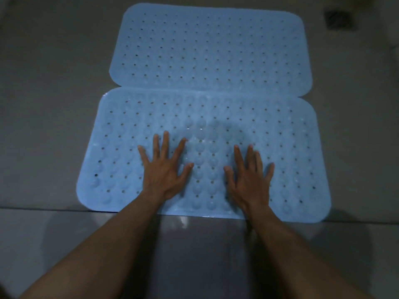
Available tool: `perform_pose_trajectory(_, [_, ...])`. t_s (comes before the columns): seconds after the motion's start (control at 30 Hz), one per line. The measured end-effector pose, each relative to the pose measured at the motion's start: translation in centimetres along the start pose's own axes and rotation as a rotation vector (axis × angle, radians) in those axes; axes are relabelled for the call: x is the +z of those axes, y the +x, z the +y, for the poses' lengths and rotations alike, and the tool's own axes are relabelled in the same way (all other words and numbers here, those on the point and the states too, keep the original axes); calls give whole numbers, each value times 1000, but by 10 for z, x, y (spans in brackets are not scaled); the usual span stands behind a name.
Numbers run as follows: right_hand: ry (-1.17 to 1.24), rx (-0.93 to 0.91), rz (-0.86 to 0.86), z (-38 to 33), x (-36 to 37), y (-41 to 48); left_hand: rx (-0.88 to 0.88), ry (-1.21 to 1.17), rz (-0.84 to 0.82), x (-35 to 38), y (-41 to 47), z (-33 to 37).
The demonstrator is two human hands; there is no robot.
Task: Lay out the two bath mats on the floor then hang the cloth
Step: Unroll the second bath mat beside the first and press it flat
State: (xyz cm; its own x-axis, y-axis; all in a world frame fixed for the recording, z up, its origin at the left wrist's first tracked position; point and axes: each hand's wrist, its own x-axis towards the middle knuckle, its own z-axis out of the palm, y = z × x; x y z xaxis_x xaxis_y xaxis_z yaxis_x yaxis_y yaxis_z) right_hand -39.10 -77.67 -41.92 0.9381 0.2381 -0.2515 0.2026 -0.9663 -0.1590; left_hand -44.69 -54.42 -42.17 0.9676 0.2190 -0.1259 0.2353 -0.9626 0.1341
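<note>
Pale blue rubber, dotted with rows of small holes, makes up both bath mats, and both lie flat on the floor. The near mat (285,147) stretches crosswise just ahead of the person, and its surface also shows rows of round bumps. Its near long edge runs along a straight seam in the floor. The far mat (211,46) lies just beyond it, parallel and set slightly to the right. The two long edges meet along the middle of the view; whether one laps over the other cannot be told.

Both hands rest palm down on the near mat, near its middle and a little apart from each other. The left hand (166,171) has its fingers straight and spread wide, thumb out to the side. The right hand (248,178) is flat as well, with its fingers straight and somewhat closer together; its fingertips are slightly blurred. Neither hand holds anything. Bare forearms reach in from the bottom corners of the view.

The floor (54,83) around the mats is dull grey. The strip nearer than the seam (205,244) is glossier and shows faint reflections. A dark square drain (338,19) sits in the floor at the top right, well apart from the far mat.
</note>
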Motion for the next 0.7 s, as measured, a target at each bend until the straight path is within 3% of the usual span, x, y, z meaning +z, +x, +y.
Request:
perform_pose_trajectory(0.13, [-63, 57, -21, 71, -15, 10, 76, -66, -35, 14, 17, 84])
perform_pose_trajectory(0.27, [-62, 67, -108, 113, -14, 11, 2, -53, -144, 23, 15, 135])
perform_pose_trajectory(0.7, [-79, -3, -16, 126, -2, 11, -60, 48, -171, 25, 16, 150])
